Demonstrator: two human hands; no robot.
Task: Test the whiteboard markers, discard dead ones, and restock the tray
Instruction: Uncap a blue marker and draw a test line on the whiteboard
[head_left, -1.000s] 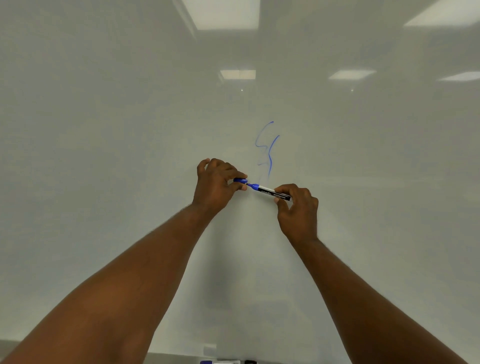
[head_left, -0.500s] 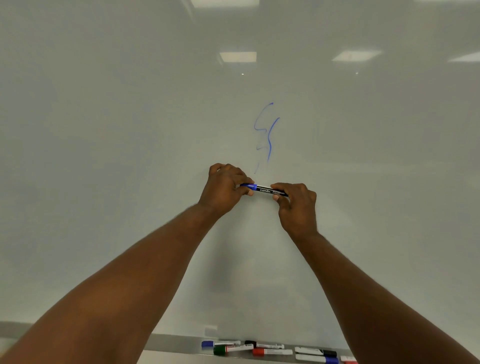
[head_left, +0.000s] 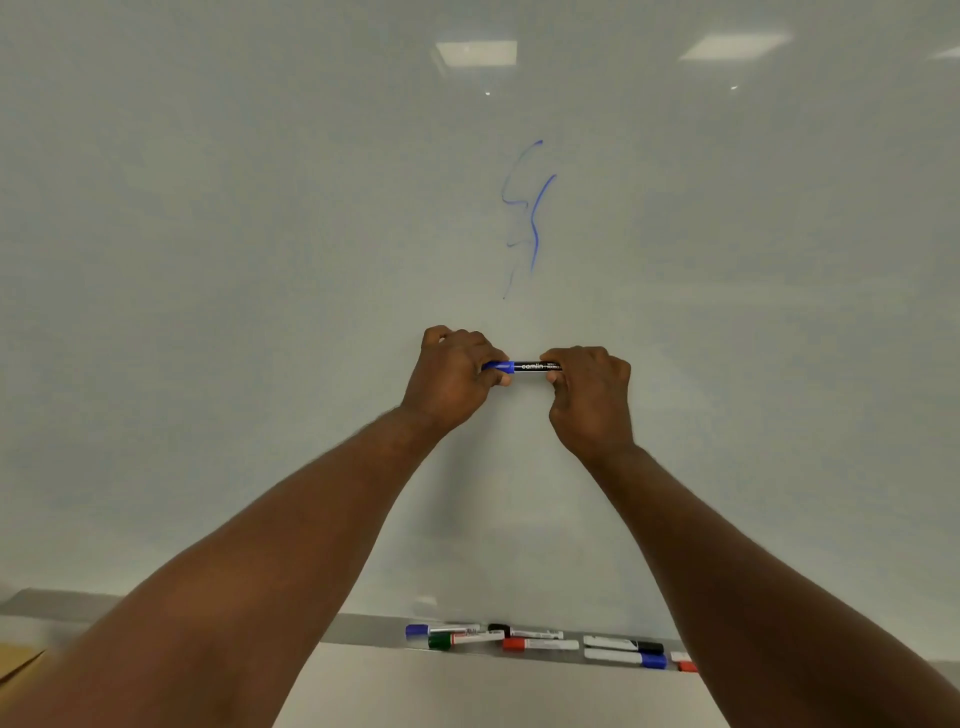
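Whiteboard (head_left: 208, 260), pale and glossy, fills the wall and reflects ceiling light panels (head_left: 476, 53) along its top. Left hand (head_left: 452, 374), raised at mid-board, has its fingers curled round the blue cap end of a blue whiteboard marker (head_left: 530, 366). The marker is held level in front of the board, its blue cap meeting the black printed barrel. Blue scribble (head_left: 530, 218) is on the board directly above the marker. Right hand (head_left: 592, 400) has its fingers curled round the barrel's other end. Marker tray (head_left: 363, 626), a grey ledge under the board, holds, in order: blue-capped marker (head_left: 415, 630), green-capped marker (head_left: 441, 642), black-capped marker (head_left: 498, 630), red-capped marker (head_left: 519, 644), second black-capped marker (head_left: 649, 647), second blue-capped marker (head_left: 652, 661), and a red-capped piece (head_left: 687, 666) partly hidden by the right forearm.
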